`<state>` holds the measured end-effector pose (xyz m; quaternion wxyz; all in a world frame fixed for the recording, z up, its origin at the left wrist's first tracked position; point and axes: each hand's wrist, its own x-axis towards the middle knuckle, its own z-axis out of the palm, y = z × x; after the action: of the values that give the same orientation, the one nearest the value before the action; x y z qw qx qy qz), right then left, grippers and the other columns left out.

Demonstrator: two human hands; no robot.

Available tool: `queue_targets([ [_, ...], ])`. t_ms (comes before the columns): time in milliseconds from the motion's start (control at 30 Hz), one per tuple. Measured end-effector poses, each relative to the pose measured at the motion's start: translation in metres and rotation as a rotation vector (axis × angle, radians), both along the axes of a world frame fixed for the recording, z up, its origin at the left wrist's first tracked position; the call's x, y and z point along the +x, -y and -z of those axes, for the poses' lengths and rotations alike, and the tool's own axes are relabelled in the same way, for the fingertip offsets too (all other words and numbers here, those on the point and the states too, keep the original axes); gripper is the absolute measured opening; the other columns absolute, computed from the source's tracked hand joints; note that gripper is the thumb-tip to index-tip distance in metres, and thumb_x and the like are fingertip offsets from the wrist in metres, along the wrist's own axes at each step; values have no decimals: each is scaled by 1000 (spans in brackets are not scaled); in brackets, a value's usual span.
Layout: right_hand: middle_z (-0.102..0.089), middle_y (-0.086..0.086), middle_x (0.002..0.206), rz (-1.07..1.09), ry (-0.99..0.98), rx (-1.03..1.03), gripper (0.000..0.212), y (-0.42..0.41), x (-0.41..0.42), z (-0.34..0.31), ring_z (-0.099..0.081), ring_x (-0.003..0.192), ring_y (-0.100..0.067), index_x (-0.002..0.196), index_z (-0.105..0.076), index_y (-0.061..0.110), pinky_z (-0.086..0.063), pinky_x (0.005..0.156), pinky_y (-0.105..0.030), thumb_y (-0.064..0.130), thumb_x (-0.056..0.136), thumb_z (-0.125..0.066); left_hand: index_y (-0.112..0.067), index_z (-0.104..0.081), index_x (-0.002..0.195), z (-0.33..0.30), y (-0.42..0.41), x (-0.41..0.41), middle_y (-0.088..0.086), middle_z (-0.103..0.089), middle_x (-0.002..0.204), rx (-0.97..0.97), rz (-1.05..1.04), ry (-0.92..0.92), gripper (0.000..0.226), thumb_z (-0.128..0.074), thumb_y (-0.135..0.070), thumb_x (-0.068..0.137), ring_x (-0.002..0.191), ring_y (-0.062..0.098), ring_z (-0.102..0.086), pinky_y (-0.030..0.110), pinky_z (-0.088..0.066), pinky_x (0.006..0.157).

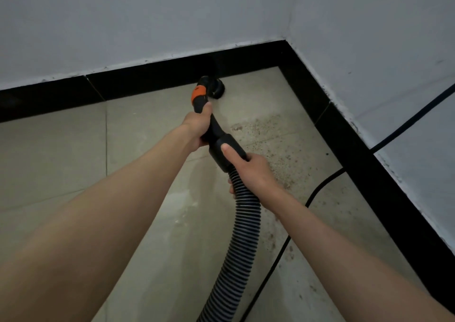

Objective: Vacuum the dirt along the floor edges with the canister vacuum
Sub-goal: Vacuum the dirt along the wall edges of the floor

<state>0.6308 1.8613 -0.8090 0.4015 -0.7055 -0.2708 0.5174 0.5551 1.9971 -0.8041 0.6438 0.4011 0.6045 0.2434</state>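
1. Nearest to us, the ribbed black hose (242, 233) rises from the bottom edge of the view toward our hands, with a thin black cable (283, 250) lying on the floor (61, 154) beside it.
2. Our right hand (253, 171) grips the hose where it joins its smooth black cuff (227, 150); the fingers are curled under it and the thumb lies flat on top, which we judge steadies the hose and feeds it forward.
3. Our left hand (198, 127) is wrapped round the curved black handle (214, 127) just ahead, fingers closed on it, likely to steer the tip.
4. To the right of our hands, reddish-brown dirt (273, 144) is scattered over the pale tiles toward the right-hand skirting, not yet picked up.
5. Farthest off, past an orange collar (198, 93), the round black nozzle (215, 89) sits on the floor right against the black skirting (147, 80) of the far wall, near the corner.
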Motion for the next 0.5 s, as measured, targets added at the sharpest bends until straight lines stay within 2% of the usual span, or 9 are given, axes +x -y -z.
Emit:
queue_targets([
  [133,-64,-10,69,134,-44,7,46,1,14,14,-61,48,-19,85,-60,9,-54,51,-30,55,85,-63,-4,-47,126,11,-8,41,12,-60,112,57,119,-76,51,-44,-45,97,101,28,-59,39,-52,86],
  [300,-62,-6,67,258,-92,26,39,13,46,27,-59,46,-12,82,-62,12,-46,44,-22,51,85,-64,-7,-48,116,31,-6,89,9,-56,99,130,225,-170,45,-38,-47,98,95,27,-57,37,-49,86],
  [433,-63,-3,69,296,-104,50,38,-8,71,35,-60,52,-11,85,-64,14,-48,48,-23,52,84,-65,-6,-50,116,32,-25,122,5,-56,87,188,256,-189,45,-38,-46,98,86,24,-56,32,-48,72],
  [500,-62,-5,67,319,-142,64,42,-24,83,35,-59,47,-13,89,-63,10,-48,45,-23,51,84,-65,-4,-51,120,27,-37,139,10,-61,102,231,255,-210,49,-39,-46,98,95,28,-59,34,-51,81],
])
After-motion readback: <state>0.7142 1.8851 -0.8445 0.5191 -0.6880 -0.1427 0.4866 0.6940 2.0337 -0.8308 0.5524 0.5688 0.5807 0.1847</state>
